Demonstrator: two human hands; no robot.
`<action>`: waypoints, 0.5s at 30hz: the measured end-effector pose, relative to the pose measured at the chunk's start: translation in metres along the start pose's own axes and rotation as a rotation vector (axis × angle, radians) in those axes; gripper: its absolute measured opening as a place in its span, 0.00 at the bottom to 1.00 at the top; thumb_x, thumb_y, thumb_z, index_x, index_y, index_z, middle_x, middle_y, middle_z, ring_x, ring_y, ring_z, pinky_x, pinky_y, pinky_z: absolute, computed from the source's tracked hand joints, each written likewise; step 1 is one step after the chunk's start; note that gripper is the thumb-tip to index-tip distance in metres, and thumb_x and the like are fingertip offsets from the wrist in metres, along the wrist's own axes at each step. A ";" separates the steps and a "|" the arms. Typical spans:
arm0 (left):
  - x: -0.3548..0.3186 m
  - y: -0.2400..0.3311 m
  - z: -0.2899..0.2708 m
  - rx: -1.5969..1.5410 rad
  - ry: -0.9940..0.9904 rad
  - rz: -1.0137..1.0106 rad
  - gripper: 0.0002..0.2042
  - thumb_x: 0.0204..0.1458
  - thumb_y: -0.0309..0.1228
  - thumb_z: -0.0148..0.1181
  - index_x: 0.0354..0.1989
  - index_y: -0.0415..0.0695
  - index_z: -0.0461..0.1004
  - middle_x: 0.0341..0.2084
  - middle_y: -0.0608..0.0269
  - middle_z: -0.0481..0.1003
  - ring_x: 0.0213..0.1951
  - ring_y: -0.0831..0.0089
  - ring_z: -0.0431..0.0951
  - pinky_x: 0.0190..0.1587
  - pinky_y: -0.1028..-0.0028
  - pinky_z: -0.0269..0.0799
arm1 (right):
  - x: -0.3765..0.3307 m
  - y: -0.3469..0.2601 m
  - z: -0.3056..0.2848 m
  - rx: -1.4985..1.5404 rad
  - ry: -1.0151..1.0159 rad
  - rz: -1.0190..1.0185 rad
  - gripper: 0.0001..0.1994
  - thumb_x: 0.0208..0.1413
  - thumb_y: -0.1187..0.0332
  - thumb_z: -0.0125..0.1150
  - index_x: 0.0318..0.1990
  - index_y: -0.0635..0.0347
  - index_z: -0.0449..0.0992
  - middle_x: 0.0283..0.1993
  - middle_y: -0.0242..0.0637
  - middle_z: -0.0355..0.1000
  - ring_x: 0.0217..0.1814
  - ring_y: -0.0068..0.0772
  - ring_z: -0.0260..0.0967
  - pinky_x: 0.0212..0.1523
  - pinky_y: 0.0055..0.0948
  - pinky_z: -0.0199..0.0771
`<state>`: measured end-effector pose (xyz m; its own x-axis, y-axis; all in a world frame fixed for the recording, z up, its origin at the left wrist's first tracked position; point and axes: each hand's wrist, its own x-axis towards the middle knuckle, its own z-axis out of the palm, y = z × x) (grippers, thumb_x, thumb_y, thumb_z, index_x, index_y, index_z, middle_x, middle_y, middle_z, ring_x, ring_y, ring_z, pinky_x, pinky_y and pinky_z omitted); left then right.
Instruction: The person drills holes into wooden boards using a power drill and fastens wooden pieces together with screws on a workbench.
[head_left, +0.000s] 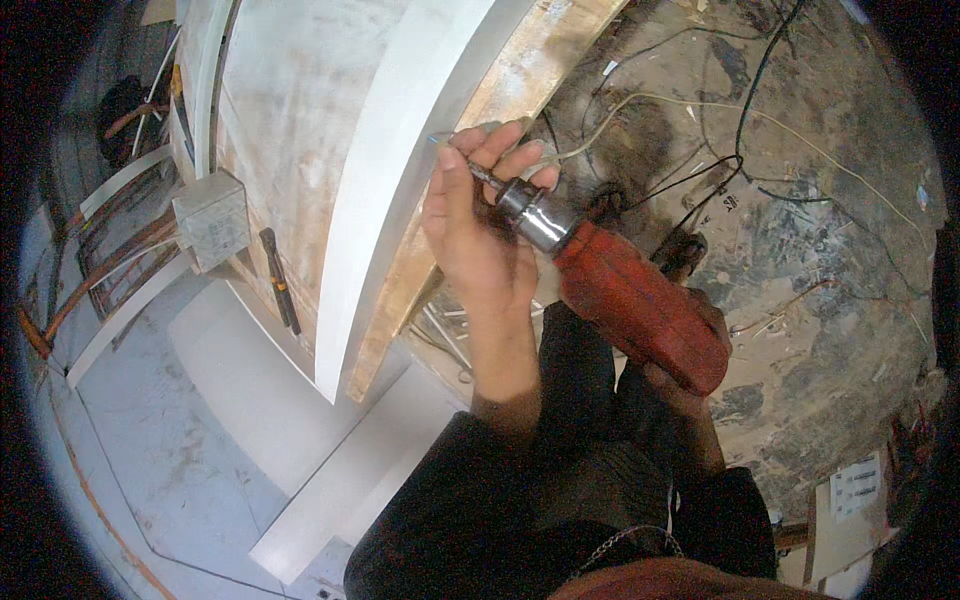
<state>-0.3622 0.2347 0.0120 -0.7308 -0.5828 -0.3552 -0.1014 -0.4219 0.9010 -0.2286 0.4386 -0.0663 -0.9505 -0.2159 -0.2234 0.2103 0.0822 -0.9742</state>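
My right hand (678, 388) grips a red power drill (640, 305) from behind and below. Most of its fingers are hidden by the drill's body. The drill slants up and left, and its silver and black chuck (540, 215) holds a thin bit (484, 174). My left hand (480, 220) is closed around that bit, thumb on one side and curled fingers on the other. A small bluish tip (434, 139) shows just beyond the thumb, at the edge of a curved white panel (385, 150). Whether it belongs to the bit or a fastener, I cannot tell.
A wooden strip (400, 290) follows the panel's curve. Further left lie a grey block (211, 222) and a black-and-yellow cutter knife (280, 280). White boards (350, 480) rest at the lower left. Cables (740, 155) trail across the stained, littered floor (830, 290) at right.
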 end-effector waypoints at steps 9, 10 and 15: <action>0.000 -0.009 -0.012 0.186 0.018 0.010 0.22 0.58 0.44 0.43 0.53 0.39 0.60 0.46 0.59 0.68 0.44 0.72 0.68 0.47 0.72 0.65 | 0.016 -0.026 -0.009 0.194 -0.104 0.043 0.34 0.36 0.53 0.68 0.51 0.58 0.66 0.50 0.41 0.67 0.50 0.35 0.66 0.50 0.35 0.67; -0.004 -0.013 -0.005 0.183 0.030 0.035 0.22 0.57 0.43 0.44 0.52 0.37 0.60 0.46 0.55 0.67 0.45 0.70 0.67 0.46 0.71 0.67 | 0.025 -0.036 -0.013 0.210 -0.085 0.035 0.34 0.36 0.52 0.68 0.52 0.58 0.66 0.50 0.41 0.67 0.50 0.36 0.67 0.50 0.35 0.67; -0.017 -0.016 0.015 0.174 0.011 0.085 0.22 0.57 0.42 0.47 0.50 0.35 0.60 0.45 0.51 0.66 0.48 0.66 0.67 0.46 0.69 0.69 | 0.027 -0.041 -0.017 0.216 0.113 -0.132 0.30 0.30 0.65 0.72 0.47 0.60 0.71 0.43 0.39 0.72 0.45 0.33 0.70 0.48 0.31 0.69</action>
<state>-0.3584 0.2621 0.0072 -0.7344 -0.6191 -0.2782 -0.1561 -0.2448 0.9569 -0.2667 0.4461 -0.0321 -0.9899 -0.1004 -0.1005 0.1150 -0.1518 -0.9817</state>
